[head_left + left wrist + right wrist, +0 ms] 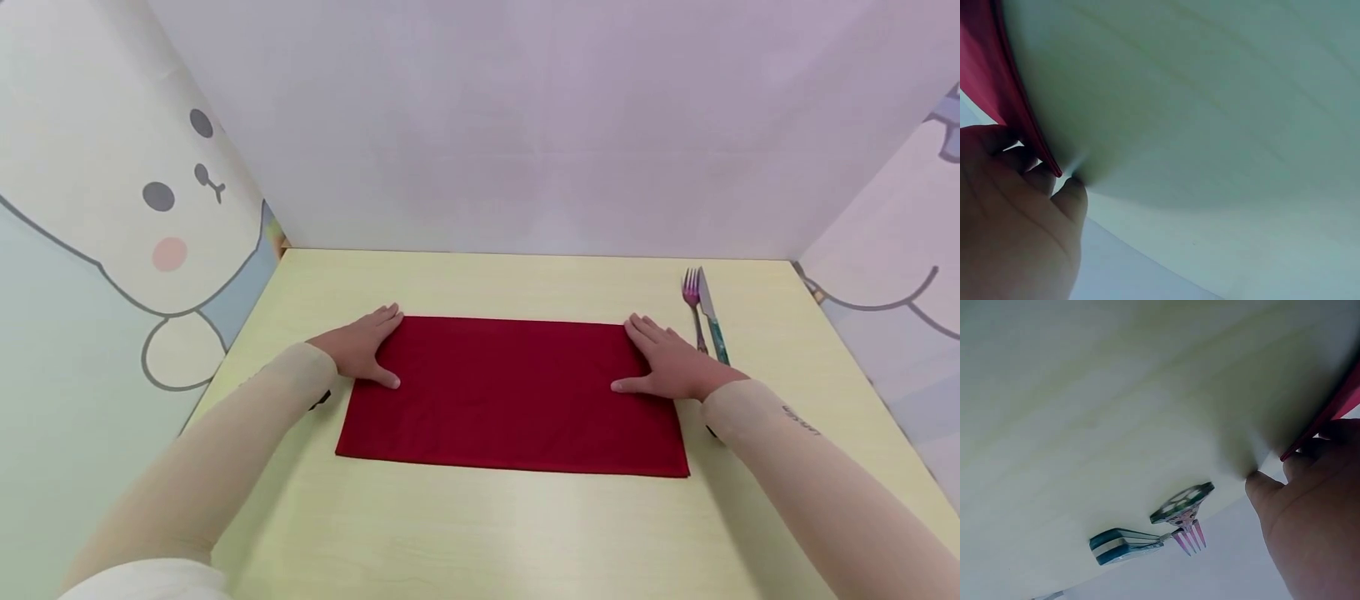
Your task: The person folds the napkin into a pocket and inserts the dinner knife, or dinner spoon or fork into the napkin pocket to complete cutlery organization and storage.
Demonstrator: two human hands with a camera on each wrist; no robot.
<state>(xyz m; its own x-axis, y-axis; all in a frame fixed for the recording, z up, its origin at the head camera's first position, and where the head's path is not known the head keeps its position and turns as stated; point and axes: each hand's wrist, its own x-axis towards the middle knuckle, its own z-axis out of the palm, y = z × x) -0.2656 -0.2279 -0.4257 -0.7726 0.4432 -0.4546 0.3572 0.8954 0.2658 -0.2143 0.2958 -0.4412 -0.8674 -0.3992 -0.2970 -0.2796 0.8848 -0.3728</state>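
Note:
A red cloth [517,396], folded into a wide rectangle, lies flat on the table between the two hands. At its far left corner rests my left hand [365,343], fingers straight and thumb spread onto the cloth. My right hand [667,360] lies the same way on the far right corner, its thumb pointing inward. In the left wrist view the fingers of the left hand [1016,212] touch the layered edge of the cloth [1013,87]. The right wrist view has the right hand [1316,512] at the cloth's other edge [1329,412].
Beyond the right hand lie a fork [693,300] with a purplish head and a knife [711,312] with a green-blue handle, side by side. The pale wooden table [480,533] ends at a whitish back wall [525,125]. Cartoon-printed panels [90,233] flank it.

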